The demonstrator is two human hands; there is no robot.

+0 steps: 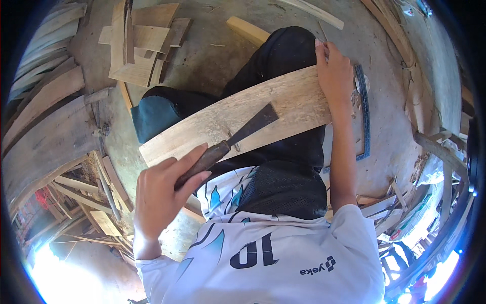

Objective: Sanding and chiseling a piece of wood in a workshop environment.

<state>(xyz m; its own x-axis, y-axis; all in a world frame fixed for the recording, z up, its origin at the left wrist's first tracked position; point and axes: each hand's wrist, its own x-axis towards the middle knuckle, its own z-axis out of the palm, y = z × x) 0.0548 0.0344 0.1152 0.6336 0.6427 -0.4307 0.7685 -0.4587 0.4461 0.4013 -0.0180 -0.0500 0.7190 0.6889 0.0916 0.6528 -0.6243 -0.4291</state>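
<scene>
The plank (298,93) is pale, bare, matt wood, smooth-looking along its edge and mottled across its face. The chisel (226,145) has a dark, dull metal blade (260,120) and a worn brown wooden handle (206,161). At half past two, the square (365,121) looks like dark, speckled metal. The shirt (304,243) is smooth white cloth; the panel (286,190) near five o'clock is black mesh. Boards (144,38) toward eleven are bare wood; slabs (45,124) at nine look rougher. The floor (207,66) is matt and stained.
</scene>
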